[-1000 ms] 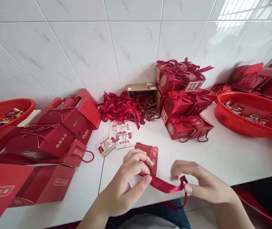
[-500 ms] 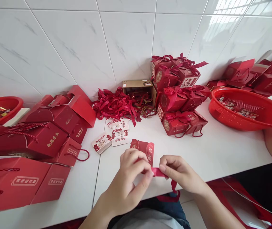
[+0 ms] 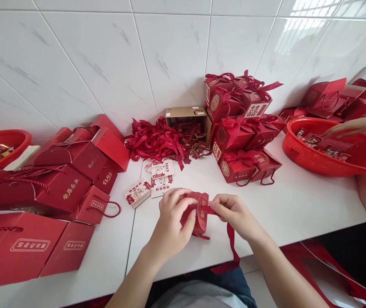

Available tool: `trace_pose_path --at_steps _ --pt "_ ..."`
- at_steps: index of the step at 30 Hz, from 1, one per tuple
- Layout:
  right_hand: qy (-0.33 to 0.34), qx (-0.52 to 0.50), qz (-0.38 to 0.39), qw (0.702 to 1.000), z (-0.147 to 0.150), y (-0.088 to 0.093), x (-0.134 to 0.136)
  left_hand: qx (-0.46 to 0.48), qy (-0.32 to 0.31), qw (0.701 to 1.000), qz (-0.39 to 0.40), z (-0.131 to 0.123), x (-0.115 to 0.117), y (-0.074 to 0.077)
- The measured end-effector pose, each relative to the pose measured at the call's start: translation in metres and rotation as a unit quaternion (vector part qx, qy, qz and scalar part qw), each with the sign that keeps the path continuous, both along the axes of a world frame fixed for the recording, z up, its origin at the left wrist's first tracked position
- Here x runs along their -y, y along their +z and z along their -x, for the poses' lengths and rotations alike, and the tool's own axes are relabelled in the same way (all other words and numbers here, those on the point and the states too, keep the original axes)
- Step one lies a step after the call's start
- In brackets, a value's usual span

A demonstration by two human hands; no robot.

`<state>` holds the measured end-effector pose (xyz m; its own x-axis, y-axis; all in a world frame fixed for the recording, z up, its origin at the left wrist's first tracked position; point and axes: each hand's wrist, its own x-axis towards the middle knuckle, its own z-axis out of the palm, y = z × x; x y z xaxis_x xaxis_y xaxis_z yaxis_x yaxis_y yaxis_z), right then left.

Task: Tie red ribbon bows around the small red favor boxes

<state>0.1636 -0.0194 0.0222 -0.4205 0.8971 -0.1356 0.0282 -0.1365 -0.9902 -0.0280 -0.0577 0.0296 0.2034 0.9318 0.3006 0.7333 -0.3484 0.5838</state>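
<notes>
A small red gift box (image 3: 202,222) with gold lettering stands on the white table near its front edge. My left hand (image 3: 176,222) lies over the left side of the box, fingers curled at its top, where a ribbon end meets the fingertips; what they pinch is partly hidden. My right hand (image 3: 232,214) pinches the dark red ribbon (image 3: 231,244) just right of the box. The ribbon's tail hangs down over the table edge. A twisted red cord handle (image 3: 201,235) sticks out under the box.
White printed cards (image 3: 138,192) and a ribbon heap (image 3: 155,141) lie behind. Ribboned boxes (image 3: 237,134) are stacked at back right, larger red boxes (image 3: 70,188) at left. Another person's hand (image 3: 356,125) reaches into the right red basket (image 3: 324,167); another basket (image 3: 6,160) stands far left.
Both my hands have moved up and away from me, bringing the ribbon against the box. The other person's hand has come into the right basket.
</notes>
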Motion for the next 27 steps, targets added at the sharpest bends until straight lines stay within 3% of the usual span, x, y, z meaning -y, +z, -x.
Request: trace_pose_path --at_steps 11,16,21,25,27 --pt "0.015 0.037 -0.018 0.999 0.007 0.002 -0.007 0.023 -0.017 1.0 0.0 0.0 -0.005 -0.001" --pt "0.009 0.108 -0.088 0.99 0.011 0.0 -0.005 0.029 -0.014 0.999 0.005 -0.001 -0.007 -0.002" --pt "-0.031 0.155 -0.275 0.948 0.014 0.007 -0.009 0.029 -0.021 0.999 0.001 0.004 -0.01 0.013" --pt "0.063 0.074 -0.266 0.959 0.024 0.026 -0.015 0.025 -0.008 0.997 -0.068 0.009 -0.007 0.032" --pt "0.056 0.016 -0.246 0.968 0.023 0.041 -0.014 0.029 0.019 0.995 -0.092 0.013 -0.002 0.034"
